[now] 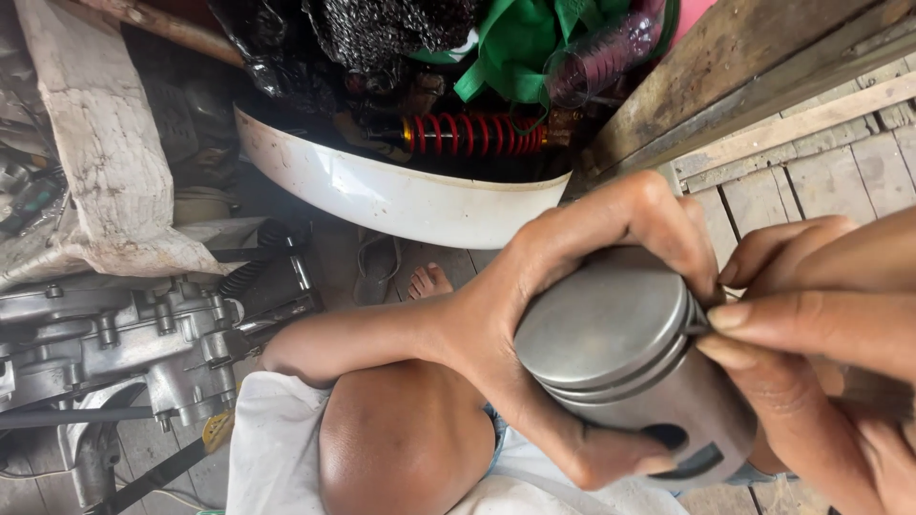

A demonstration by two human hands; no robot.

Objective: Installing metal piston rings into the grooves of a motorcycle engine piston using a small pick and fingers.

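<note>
My left hand (549, 315) wraps around a grey metal piston (620, 358), thumb low near its pin hole and fingers curled over the top edge. The piston's flat crown faces up toward me, and thin rings sit in the grooves just under the crown. My right hand (821, 324) comes in from the right, with fingertips pinched at the ring grooves on the piston's right side. Both hands are held above my bent knee (401, 439).
A grey engine casing (114, 343) lies at the left. A white curved body panel (401, 195) sits ahead, with a red coil spring (472, 133) and green cloth (520, 38) behind it. Wooden planks (763, 124) fill the right. My bare foot (429, 281) rests on the floor.
</note>
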